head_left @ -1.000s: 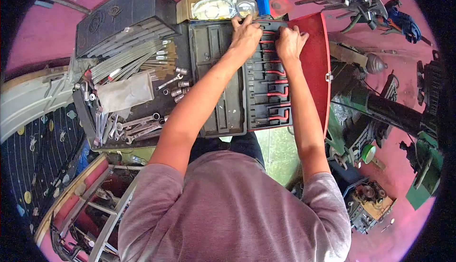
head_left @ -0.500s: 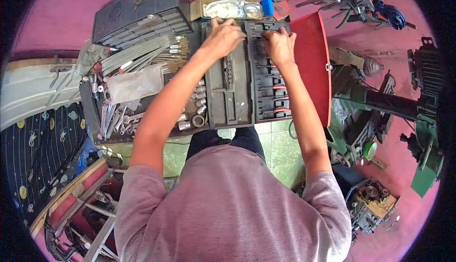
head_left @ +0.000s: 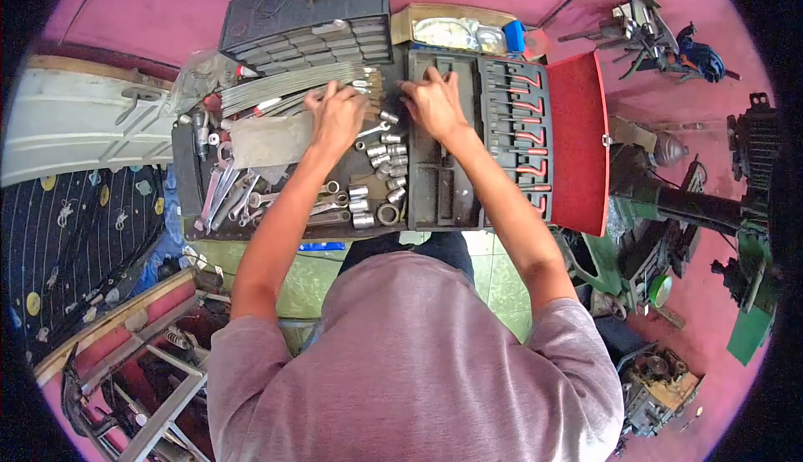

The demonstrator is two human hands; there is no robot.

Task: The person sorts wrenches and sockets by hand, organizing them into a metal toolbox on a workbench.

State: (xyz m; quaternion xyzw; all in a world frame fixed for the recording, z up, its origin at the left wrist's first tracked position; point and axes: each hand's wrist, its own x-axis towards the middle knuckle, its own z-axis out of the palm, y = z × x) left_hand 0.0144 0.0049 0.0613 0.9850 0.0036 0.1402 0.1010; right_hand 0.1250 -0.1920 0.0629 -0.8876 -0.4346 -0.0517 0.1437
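Observation:
My left hand [head_left: 338,119] hovers over the bench beside a bundle of thin metal rods [head_left: 284,92], fingers bent and apart, with nothing visible in them. My right hand [head_left: 437,109] is at the left edge of a dark tool tray [head_left: 431,190], its fingers spread and partly bent; no held thing shows. Between and below the hands lie several sockets [head_left: 386,161] and a combination wrench [head_left: 373,130]. Red-handled tools [head_left: 529,136] sit in rows in the black insert of the toolbox, whose red lid [head_left: 577,144] is folded out to the right.
A grey drawer cabinet [head_left: 305,23] stands behind the rods, with a cardboard box [head_left: 403,27] of packets beside it. Wrenches [head_left: 222,194] and a clear plastic bag [head_left: 268,141] lie at the left. A green machine [head_left: 749,311] stands at the far right.
The view has turned left, so the bench appears farther right. My left hand has gone from the tray to the rods; my right hand has moved left from the red-handled tools to the tray's edge.

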